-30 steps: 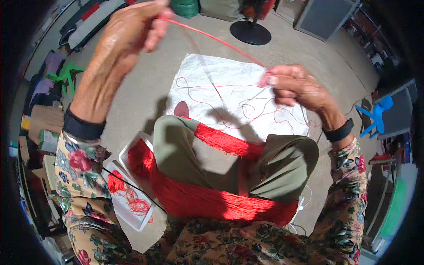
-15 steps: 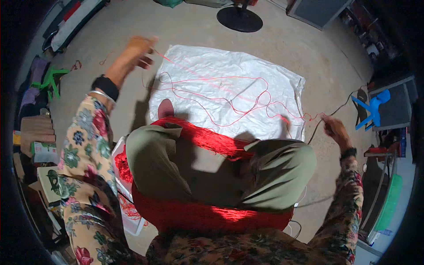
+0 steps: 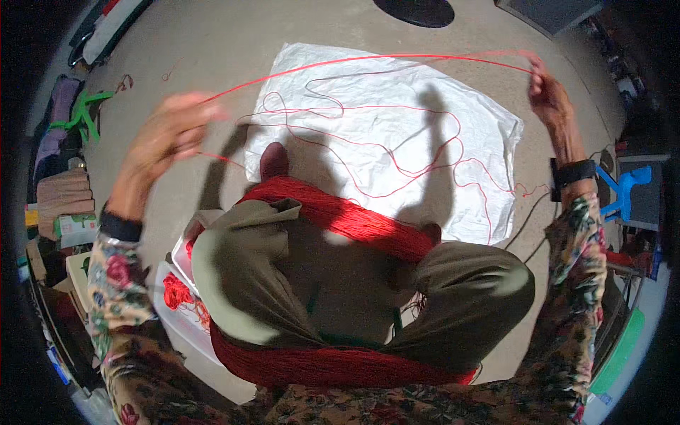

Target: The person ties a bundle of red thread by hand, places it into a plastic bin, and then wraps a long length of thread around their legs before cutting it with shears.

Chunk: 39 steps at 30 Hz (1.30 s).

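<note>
Crosswise lies the strand [image 3: 386,56]: red, long axis left to right, held above the sheet [image 3: 489,127] and bowed slightly, crest away from the body. Both ends of the span gripped.

Left hand [image 3: 177,127]: fingers curled, strand coming out by the thumb; blurred, so the exact pinch can't be read. Right hand [image 3: 551,99]: fingertips closed on the other end.

Key relation, as I judge it: from each grip the strand lies inward, toward the opposite hand. Left hand sits out past the sheet's left edge; right hand just beyond its far-right corner, a little farther from the body. In this view the span cuts over the far-left corner, then runs outside the far edge to the right hand.

Lower length [image 3: 223,158] of red shows between the left hand and the left edge; whether it is the same strand, can't tell.

Loose line [image 3: 386,107] wanders in thin loops on the sheet, apart from the span. Its leftmost bend pokes past the left edge, left hand nearer; its kinked end crosses the right edge, right hand nearer.

Thick hank [image 3: 347,214] lies along the sheet's near side. Red bundle [image 3: 177,290] in a tray [image 3: 185,329], beside the left knee [image 3: 219,262].
</note>
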### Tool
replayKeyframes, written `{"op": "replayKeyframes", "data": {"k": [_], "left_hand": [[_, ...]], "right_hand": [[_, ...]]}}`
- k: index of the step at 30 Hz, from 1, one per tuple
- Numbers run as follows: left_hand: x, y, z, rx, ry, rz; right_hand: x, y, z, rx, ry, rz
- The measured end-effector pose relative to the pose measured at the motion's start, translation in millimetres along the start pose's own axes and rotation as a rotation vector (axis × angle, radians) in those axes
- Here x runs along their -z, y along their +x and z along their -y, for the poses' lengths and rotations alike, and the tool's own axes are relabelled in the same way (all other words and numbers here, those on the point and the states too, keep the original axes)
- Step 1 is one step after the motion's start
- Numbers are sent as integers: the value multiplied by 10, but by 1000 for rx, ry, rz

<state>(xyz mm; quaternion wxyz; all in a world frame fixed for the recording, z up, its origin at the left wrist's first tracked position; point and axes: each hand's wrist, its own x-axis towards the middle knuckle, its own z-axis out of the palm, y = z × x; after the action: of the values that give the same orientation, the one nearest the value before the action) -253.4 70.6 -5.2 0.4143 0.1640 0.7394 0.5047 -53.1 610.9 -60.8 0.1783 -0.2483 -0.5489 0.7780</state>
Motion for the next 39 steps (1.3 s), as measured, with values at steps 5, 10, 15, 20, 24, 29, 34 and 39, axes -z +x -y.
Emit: {"op": "replayKeyframes", "data": {"k": [5,10,15,20,24,29,34,39], "left_hand": [[1501,-1365,1433,178,119,-556],[961,-1896,992,493,181,-338],[61,-1526,-1,16,-431,-460],[-1214,-1309,-1276,-371,-437,-57],[-1211,-1382,-1721,-432,-309,-64],[-75,-1059,-1301,-524,-322,-365],[491,-475,-1086,-467,-429,-541],[4,586,-709,-300,13,-422]], "right_hand": [[1320,728,-530,-10,64,-219],[-145,-19,-880,-254,-674,138],[-2013,-931,-367,-180,-587,699],[-2995,-2178,150,195,-317,1177],[-2638,-2672,539,-28,-322,1014],[-548,-2769,980,-181,-448,467],[1553,-3128,887,-302,-648,101],[1856,-2592,293,-110,-339,-153]]}}
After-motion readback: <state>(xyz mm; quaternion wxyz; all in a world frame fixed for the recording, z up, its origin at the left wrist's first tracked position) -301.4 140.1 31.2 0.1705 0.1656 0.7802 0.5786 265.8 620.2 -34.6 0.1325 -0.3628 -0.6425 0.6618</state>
